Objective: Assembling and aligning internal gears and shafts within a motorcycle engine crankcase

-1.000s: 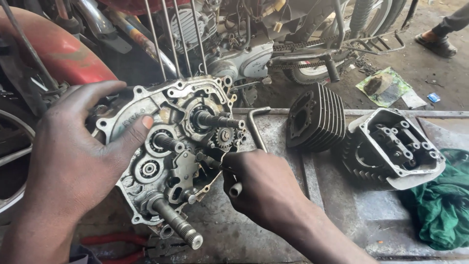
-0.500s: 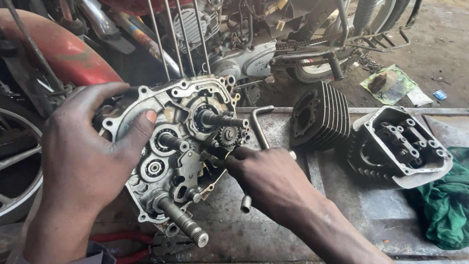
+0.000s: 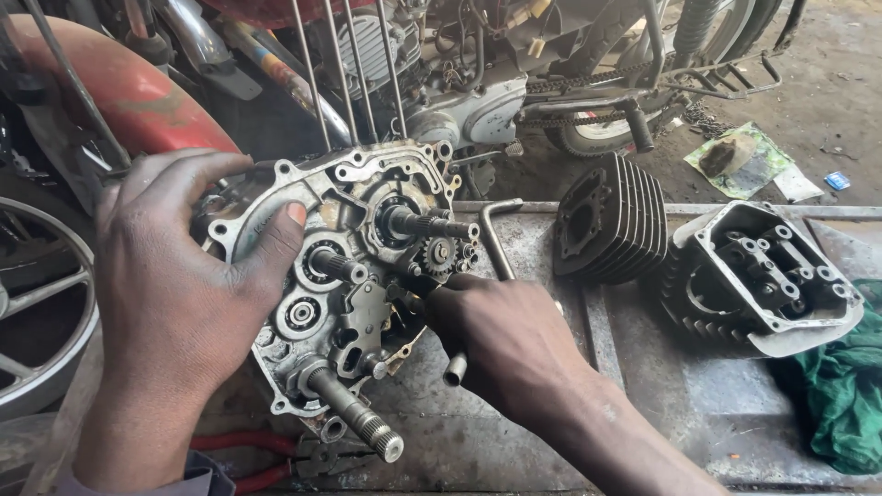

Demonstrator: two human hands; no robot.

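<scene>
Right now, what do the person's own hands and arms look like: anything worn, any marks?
Both are bare: no gloves, rings or watch. The left hand and right hand are smeared with dark grease. A bit of bluish-grey sleeve shows at the left forearm; the right forearm is uncovered.

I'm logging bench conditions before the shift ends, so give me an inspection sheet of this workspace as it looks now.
Surface: grey metal bench, stained and scuffed.
Job's things: open engine crankcase stood on edge, with shafts, bearings and a small sprocket gear exposed.
Clutter: finned cylinder, cylinder head, green rag, red-handled pliers, bent metal bar.
Grippers: left hand steadies the crankcase's rim, thumb on its face; right hand reaches into the casing below the gear, with a tubular tool under the palm.
Cables: nothing seen on the bench.
Surroundings: motorcycles behind, a red fender at left, litter on the dirt floor.
</scene>
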